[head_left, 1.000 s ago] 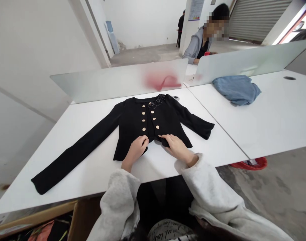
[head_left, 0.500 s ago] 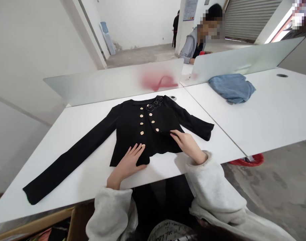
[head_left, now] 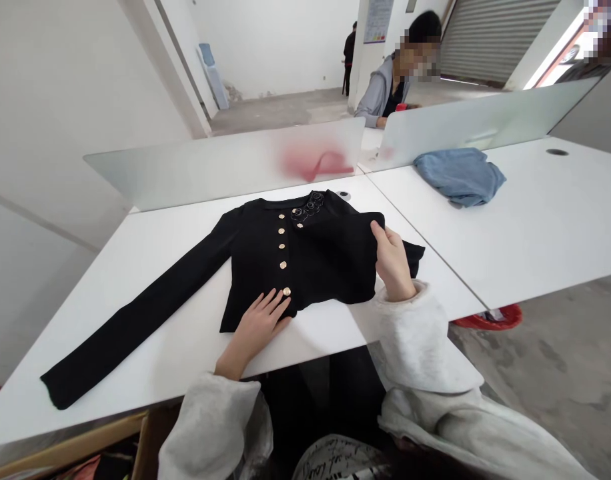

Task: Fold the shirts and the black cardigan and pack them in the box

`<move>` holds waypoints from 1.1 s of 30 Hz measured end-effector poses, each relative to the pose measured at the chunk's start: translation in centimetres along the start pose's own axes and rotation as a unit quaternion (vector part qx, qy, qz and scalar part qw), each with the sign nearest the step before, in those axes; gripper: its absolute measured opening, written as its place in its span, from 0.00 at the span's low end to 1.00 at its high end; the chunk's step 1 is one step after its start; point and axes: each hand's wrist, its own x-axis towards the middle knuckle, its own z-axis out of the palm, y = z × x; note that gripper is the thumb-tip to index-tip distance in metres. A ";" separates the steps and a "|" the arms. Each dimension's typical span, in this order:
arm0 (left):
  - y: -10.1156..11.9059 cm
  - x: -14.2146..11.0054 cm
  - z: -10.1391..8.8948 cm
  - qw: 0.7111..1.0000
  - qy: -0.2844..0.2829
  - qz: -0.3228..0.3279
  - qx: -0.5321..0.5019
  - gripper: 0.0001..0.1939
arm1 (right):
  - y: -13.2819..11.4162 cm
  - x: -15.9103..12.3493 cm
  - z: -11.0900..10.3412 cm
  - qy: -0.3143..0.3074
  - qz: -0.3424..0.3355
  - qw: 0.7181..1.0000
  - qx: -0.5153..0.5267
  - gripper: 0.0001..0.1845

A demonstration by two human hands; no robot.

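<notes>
A black cardigan with gold buttons lies spread on the white table, its long left sleeve stretched toward the near left corner. My left hand rests flat with fingers spread on the cardigan's lower hem, beside the bottom button. My right hand grips the edge of the cardigan's right front panel and holds it lifted and turned open, hiding the right row of buttons. The right sleeve pokes out behind that hand.
A frosted divider stands along the table's far edge, with a red thing blurred behind it. A blue denim garment lies on the adjoining table to the right. A person in grey sits beyond the divider. A red basin sits on the floor.
My right hand has taken hold of the right front panel and lifted it open to the right. My left hand went from pinching at the lower buttons to lying flat on the hem.
</notes>
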 end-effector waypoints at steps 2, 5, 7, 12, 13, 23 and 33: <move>-0.1 -0.3 0.2 0.999 0.050 0.007 0.020 0.16 | 0.2 0.5 -0.2 -0.006 0.035 0.998 0.056 0.17; -0.6 -0.4 -0.4 0.997 0.068 -0.030 0.021 0.16 | 0.5 1.0 -0.6 0.014 0.067 0.993 0.098 0.15; -0.8 -0.4 -1.0 0.998 0.048 -0.025 0.008 0.17 | 0.6 1.2 -0.9 0.018 0.083 0.989 0.118 0.14; -0.8 -1.4 -0.8 0.995 0.027 0.089 0.045 0.18 | 0.3 0.8 -1.1 0.006 0.190 0.964 0.188 0.09; -0.8 -1.6 -0.6 0.993 0.040 0.102 0.045 0.15 | 0.2 0.6 -1.1 0.001 0.212 0.956 0.204 0.09; 0.9 0.8 -5.7 0.897 0.244 -0.312 -0.195 0.20 | 0.2 -3.8 0.8 -0.174 0.090 0.979 0.063 0.17; -1.9 -4.3 -3.2 0.872 0.049 -0.467 -0.140 0.24 | 7.2 -4.0 -7.3 -0.066 -0.064 0.863 -0.496 0.18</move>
